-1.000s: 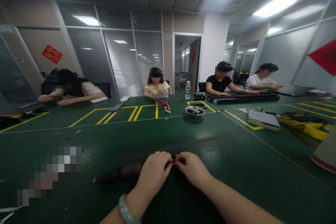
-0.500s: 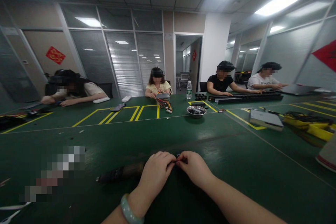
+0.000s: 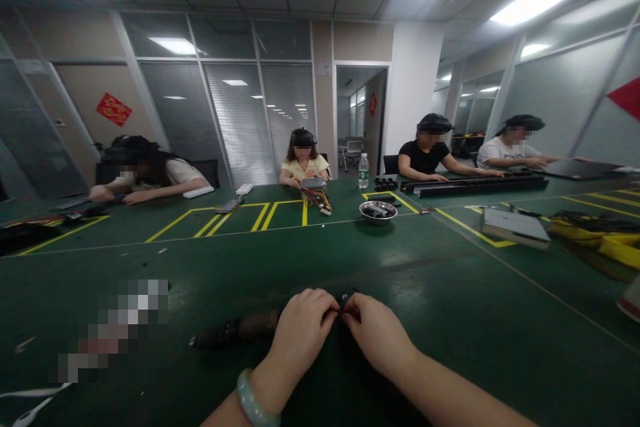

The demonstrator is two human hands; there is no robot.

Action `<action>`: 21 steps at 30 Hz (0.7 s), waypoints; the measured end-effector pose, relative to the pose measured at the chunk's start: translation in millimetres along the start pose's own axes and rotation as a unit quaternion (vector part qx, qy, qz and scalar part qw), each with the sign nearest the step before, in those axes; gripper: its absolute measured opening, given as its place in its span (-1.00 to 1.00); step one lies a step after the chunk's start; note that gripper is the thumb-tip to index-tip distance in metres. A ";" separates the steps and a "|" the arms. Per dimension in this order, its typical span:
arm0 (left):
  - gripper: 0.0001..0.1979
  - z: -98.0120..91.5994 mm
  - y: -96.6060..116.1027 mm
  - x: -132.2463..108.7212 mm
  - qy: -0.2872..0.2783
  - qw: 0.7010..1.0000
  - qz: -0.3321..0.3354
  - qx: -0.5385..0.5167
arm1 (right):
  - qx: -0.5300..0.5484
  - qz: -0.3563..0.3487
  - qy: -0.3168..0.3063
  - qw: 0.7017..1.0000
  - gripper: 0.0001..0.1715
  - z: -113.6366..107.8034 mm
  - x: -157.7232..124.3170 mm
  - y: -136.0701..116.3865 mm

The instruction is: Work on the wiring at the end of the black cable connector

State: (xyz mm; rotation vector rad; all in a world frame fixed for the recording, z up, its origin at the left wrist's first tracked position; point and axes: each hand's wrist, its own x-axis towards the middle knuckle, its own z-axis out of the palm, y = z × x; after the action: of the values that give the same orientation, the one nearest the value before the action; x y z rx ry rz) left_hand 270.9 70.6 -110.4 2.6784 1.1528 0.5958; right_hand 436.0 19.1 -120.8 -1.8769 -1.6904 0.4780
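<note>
My left hand (image 3: pixel 307 320) and my right hand (image 3: pixel 375 327) meet fingertip to fingertip above the green table (image 3: pixel 210 280). Both are closed in a pinch. A small dark piece (image 3: pixel 349 295) shows just behind the right fingers; its kind is too small and covered to make out. To the left of my left hand, and partly behind it, lies a dark cylindrical tool (image 3: pixel 237 330) with a metal tip, like an electric screwdriver. A pale green bangle (image 3: pixel 255 400) circles my left wrist.
Ahead stands a metal bowl (image 3: pixel 379 212) of dark parts, near a water bottle (image 3: pixel 363 171). A flat grey box (image 3: pixel 515 227) and yellow bins (image 3: pixel 620 247) are at the right. A blurred strip (image 3: pixel 115 333) with white cable lies left. Several people sit across the table.
The view has shifted slightly, so everything sits a little further right. My hands stay pinched together, and slightly more of the dark piece shows by the right fingers.
</note>
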 end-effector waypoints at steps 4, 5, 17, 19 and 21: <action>-0.88 3.1 -1.9 0.0 0.004 1.000 0.004 -0.001 | -0.005 -0.006 0.011 1.000 -0.91 3.4 1.7 2.0; -0.89 4.0 -2.3 0.1 0.005 1.000 0.005 0.000 | -0.003 -0.010 0.013 1.000 -0.91 3.5 3.2 3.2; -0.85 2.8 -1.0 0.8 0.008 1.000 -0.004 -0.001 | 0.090 -0.028 -0.025 0.995 -0.87 3.7 18.6 16.6; -0.86 2.6 -0.6 0.2 0.013 1.000 -0.020 0.003 | 0.095 -0.028 -0.026 0.995 -0.87 4.4 18.8 17.4; -0.90 2.7 -0.8 -0.5 0.007 1.000 -0.027 0.007 | 0.102 -0.027 -0.031 0.994 -0.88 4.2 18.7 17.4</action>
State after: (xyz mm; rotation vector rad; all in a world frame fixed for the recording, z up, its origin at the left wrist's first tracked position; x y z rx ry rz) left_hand 271.3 70.8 -113.3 2.6494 1.2334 0.6001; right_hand 449.7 37.5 -132.9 -1.6829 -1.6594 0.6675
